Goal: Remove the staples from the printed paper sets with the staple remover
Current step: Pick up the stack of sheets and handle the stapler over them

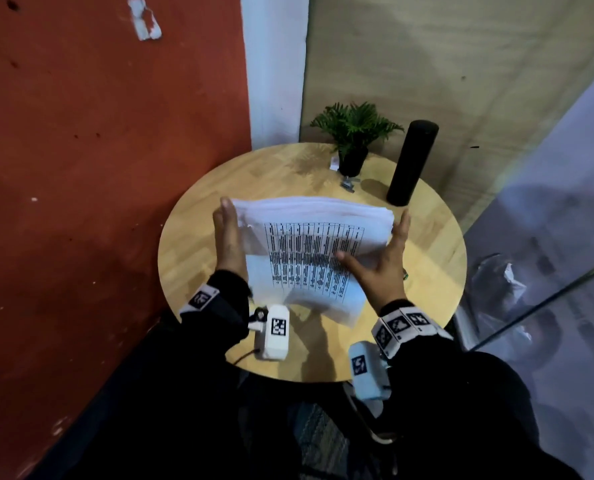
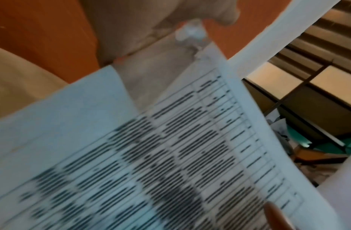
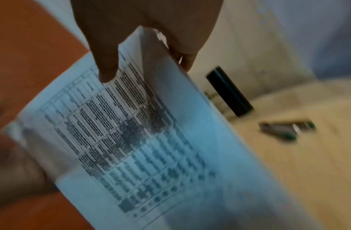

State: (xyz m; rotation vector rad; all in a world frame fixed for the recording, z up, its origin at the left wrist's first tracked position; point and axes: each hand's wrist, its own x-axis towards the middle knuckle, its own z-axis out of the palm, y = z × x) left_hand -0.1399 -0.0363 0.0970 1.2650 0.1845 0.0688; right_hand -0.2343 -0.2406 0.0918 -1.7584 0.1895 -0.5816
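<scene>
I have my left hand (image 1: 229, 239) at nine o'clock, fingers straight; my right hand (image 1: 382, 261) at three, thumb spread inward.

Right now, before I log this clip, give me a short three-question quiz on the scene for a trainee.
1. True or false: the paper stack lies flat on the round table.
2. What stands beside the black bottle? A) a potted plant B) a mug C) a laptop
3. Whose thumb rests on the printed top page: the left hand or the right hand?
Key: 1 false, it is held tilted between both hands; 2 A; 3 the right hand.
</scene>
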